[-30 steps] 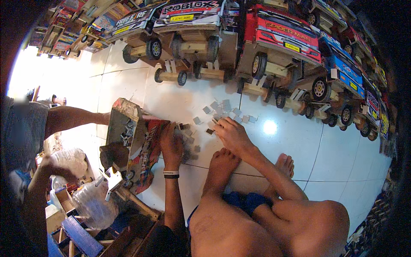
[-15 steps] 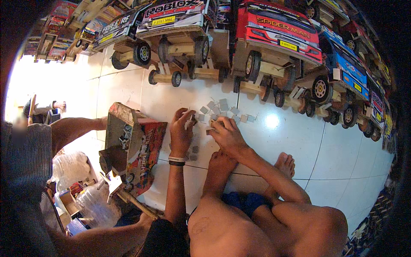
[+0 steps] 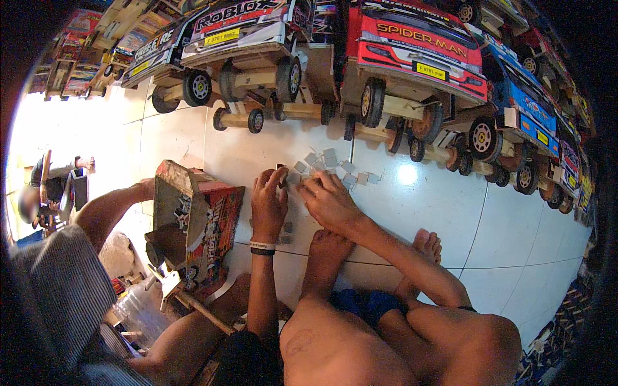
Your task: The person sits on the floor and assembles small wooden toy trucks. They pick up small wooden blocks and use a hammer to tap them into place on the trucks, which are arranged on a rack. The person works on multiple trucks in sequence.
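On the white tile floor in front of me lies a loose cluster of small grey square pieces, some with thin wire-like ends. My left hand is at the near left of the cluster, fingers bent and pinched. A small dark bit shows at its fingertips, too small to name. My right hand reaches in close beside it, fingertips pressed together; what they hold, if anything, is hidden. A few more grey pieces lie on the floor between my left wrist and my foot.
Wooden toy trucks with black wheels stand packed along the far side. Left of my arm, a toy truck body lies tipped, beside another person's arm and a wooden-handled tool. Another person sits far left.
My hands have drawn nearer each other and slightly left, with my left fingers more closed. The neighbouring person has shifted; the view has turned a little.
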{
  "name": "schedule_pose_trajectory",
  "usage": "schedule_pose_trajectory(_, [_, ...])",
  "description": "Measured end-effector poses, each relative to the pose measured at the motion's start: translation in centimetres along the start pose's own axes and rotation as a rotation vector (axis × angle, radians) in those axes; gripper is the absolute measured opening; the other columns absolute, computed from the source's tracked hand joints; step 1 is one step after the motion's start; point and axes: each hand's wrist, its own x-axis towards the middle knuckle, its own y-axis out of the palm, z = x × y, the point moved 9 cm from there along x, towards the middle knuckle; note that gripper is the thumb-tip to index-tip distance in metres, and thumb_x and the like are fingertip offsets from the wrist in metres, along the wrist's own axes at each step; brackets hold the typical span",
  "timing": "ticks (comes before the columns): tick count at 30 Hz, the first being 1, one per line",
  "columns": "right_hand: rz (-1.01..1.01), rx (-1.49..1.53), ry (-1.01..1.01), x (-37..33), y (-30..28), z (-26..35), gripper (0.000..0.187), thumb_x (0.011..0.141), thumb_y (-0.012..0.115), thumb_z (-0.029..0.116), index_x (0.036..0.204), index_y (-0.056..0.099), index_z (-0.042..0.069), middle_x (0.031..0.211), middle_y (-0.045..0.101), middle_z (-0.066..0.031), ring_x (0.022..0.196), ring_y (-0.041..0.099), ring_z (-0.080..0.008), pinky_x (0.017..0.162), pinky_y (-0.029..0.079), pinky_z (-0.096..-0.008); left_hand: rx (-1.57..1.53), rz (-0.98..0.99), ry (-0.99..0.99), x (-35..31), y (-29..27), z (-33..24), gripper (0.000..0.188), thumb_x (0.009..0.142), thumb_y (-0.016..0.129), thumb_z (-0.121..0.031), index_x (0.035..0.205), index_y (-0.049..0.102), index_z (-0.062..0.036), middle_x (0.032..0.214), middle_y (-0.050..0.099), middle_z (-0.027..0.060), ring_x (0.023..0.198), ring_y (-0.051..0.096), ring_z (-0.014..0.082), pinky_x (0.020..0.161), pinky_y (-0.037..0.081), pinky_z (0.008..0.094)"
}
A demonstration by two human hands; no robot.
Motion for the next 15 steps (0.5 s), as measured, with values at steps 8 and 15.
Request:
schedule_pose_trajectory(8, [0.079,-0.088,-0.073,-1.6,3.1,1.4,0.030,0.089,0.063,0.022,0.113,0.074,0.008,0.120,0.070,-0.0071,0.130,0.054,-0.0349,0.112,0.040,-0.0558,-0.321,-0.041,-0.198,1.5,0.0,3.0,0.048,0.090,0.070,0.004,0.135,0.065,-0.0086,0.127,0.069,0.0103,0.105,0.070,0.0226,0.083,0.060,0.0341])
schedule_pose_trajectory(15, [-0.023,-0.044,-0.076,-2.6,1.5,1.2,0.026,0.090,0.061,0.023,0.108,0.075,0.012,0.119,0.070,-0.0072,0.130,0.054,-0.0323,0.113,0.036,-0.0586,-0.485,-0.086,-0.113,2.5,-2.2,2.5,0.030,0.102,0.062,-0.004,0.131,0.068,-0.0055,0.126,0.072,0.0100,0.101,0.073,0.0220,0.082,0.060,0.0322])
